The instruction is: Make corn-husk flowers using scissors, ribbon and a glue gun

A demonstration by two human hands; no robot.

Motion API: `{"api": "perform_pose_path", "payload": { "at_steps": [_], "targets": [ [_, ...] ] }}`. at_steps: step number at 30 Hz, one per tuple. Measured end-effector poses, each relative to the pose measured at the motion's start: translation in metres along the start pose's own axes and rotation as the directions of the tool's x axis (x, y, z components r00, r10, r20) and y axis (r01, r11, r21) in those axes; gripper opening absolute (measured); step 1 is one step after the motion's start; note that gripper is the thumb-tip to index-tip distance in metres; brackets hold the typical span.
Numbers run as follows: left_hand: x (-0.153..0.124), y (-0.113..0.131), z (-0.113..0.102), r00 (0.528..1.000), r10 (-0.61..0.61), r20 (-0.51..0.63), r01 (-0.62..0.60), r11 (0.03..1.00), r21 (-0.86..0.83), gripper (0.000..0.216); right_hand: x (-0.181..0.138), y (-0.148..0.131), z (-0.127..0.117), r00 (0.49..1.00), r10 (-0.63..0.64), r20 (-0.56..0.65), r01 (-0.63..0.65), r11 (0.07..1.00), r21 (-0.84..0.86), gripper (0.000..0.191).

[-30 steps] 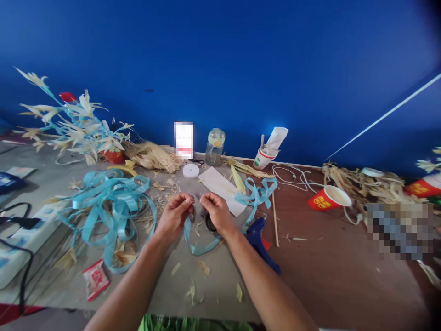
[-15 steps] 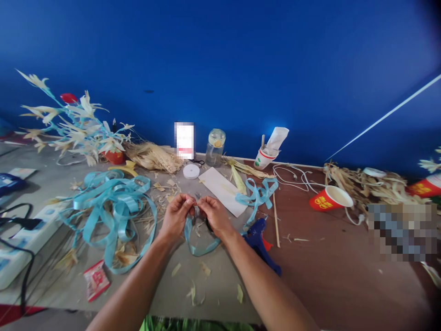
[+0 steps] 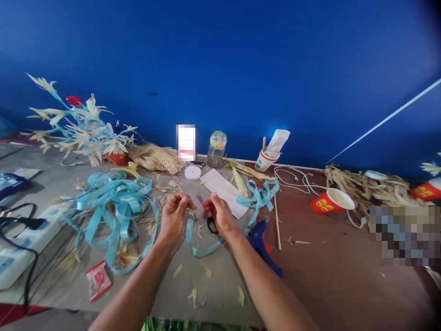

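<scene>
My left hand (image 3: 175,214) is closed, thumb pressed against the fingers; whatever is in the pinch is too small to make out. My right hand (image 3: 220,215) curls around a pair of scissors (image 3: 212,225), whose black handle loop shows below the fingers and whose blade pokes out toward the left hand. A strip of light blue ribbon (image 3: 200,253) curves below both hands, its right end hidden by the right wrist. Left of my left hand lies a big loose heap of blue ribbon (image 3: 126,212). Near my right forearm rests a blue glue gun (image 3: 261,241).
Behind the hands are a white card (image 3: 220,181), a white roll (image 3: 192,173) and a glass jar (image 3: 216,151). A red paper cup (image 3: 330,201) lies tilted at right. A power strip (image 3: 31,246) and a husk-flower arrangement (image 3: 79,131) occupy the left. Husk scraps litter the table.
My hands have moved apart from a near-touching pinch, leaving a gap between them. More of the scissors shows in my right hand. The ribbon strip's left end is now clear of my left fingers.
</scene>
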State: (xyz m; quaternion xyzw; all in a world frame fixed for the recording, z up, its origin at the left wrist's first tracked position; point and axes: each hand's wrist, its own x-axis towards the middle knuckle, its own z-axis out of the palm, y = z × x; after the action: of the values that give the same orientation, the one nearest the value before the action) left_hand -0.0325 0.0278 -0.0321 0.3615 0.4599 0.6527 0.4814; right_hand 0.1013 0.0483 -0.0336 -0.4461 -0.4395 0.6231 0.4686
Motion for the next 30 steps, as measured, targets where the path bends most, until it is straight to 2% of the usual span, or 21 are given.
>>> {"api": "perform_pose_path", "payload": {
  "at_steps": [3,6,10,16,18,20,25,30],
  "targets": [
    [-0.002,0.004,0.003,0.996,0.073,-0.048,-0.069,0.994,0.082,0.019,-0.005,-0.002,0.003,0.999,0.021,0.029,-0.017,0.992,-0.125,0.062],
    [-0.007,0.008,0.007,0.989,0.136,-0.051,-0.127,0.982,0.141,0.017,-0.008,-0.001,0.010,0.999,-0.012,0.041,0.022,0.970,-0.240,0.059],
    [-0.011,0.010,0.011,0.987,0.157,-0.019,-0.151,0.974,0.168,0.016,-0.006,0.003,0.014,0.997,-0.082,0.011,0.082,0.962,-0.260,0.053],
    [-0.009,0.008,0.010,0.995,0.091,-0.031,-0.086,0.985,0.147,0.017,-0.005,0.001,0.010,0.992,-0.123,-0.014,0.116,0.964,-0.238,0.041],
    [-0.006,0.005,0.007,0.997,0.066,-0.050,-0.062,0.994,0.090,0.019,-0.007,-0.002,0.009,0.985,-0.172,0.007,0.170,0.965,-0.201,0.031],
    [-0.004,0.002,0.005,0.998,0.039,-0.054,-0.037,0.999,0.024,0.022,-0.008,-0.003,0.008,0.971,-0.235,0.041,0.239,0.951,-0.196,0.029],
    [-0.002,-0.001,0.002,1.000,-0.024,0.009,0.025,0.994,-0.102,0.020,-0.009,-0.005,0.008,0.934,-0.352,0.060,0.349,0.865,-0.362,0.014],
    [-0.004,0.002,0.004,0.999,-0.029,0.017,0.030,0.999,-0.039,0.021,-0.010,-0.003,0.008,0.934,-0.357,0.011,0.331,0.852,-0.406,0.018]
  ]
}}
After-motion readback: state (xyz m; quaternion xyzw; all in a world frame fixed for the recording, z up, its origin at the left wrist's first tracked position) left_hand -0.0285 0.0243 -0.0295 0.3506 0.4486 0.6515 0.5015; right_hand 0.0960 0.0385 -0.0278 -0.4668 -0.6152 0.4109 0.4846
